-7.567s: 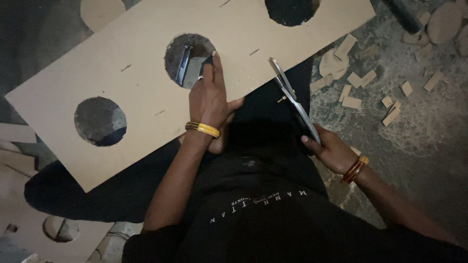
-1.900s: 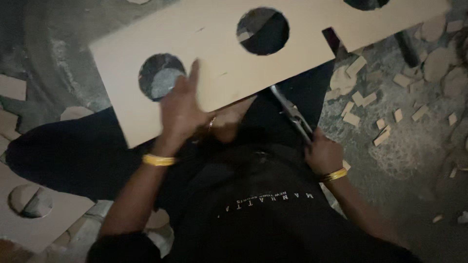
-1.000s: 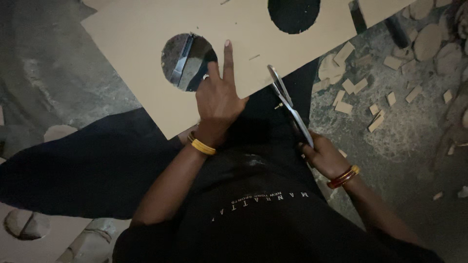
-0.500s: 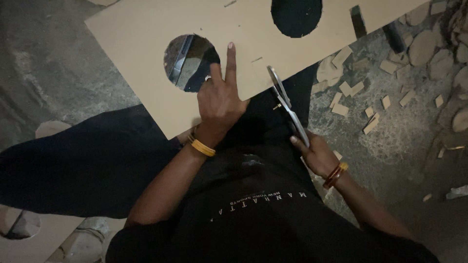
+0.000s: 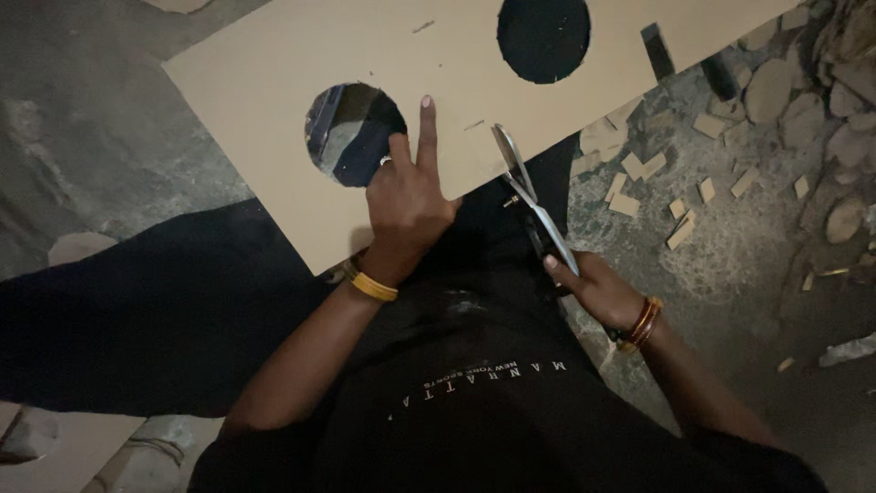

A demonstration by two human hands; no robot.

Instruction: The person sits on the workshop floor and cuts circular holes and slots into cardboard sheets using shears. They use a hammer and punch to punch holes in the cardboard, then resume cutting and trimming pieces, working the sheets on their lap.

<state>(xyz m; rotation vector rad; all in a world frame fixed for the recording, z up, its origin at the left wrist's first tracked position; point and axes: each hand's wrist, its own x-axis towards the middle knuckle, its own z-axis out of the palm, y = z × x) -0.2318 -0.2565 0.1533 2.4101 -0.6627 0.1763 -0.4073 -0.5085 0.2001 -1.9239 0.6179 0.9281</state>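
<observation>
From the head camera we look down on a rough, dusty grey concrete floor (image 5: 119, 119) in dim light, with our black-clothed lap filling the lower frame. Across our knees lies a long flat tan cardboard sheet (image 5: 274, 73), tilted so that its near edge runs up to the right; it has two round cut-out holes, one (image 5: 354, 134) just beside our fingers and another (image 5: 544, 38) further up. Our left hand (image 5: 411, 196) presses flat on the sheet, index finger stretched out straight, a ring on one finger at the rim of the near hole and a yellow bangle (image 5: 372, 286) at the wrist. Our right hand (image 5: 589, 288), wearing orange and red bangles (image 5: 641, 324), is closed around the dark handles of metal scissors (image 5: 525, 187), whose blades bite into the sheet's near edge. To the right the floor is littered with small tan cardboard offcuts (image 5: 680, 196) and round discs (image 5: 771, 89), leaving little bare ground there; the left side is more open. The sheet's far ends are cut off by the frame, and what shows through the near hole is hard to make out.
</observation>
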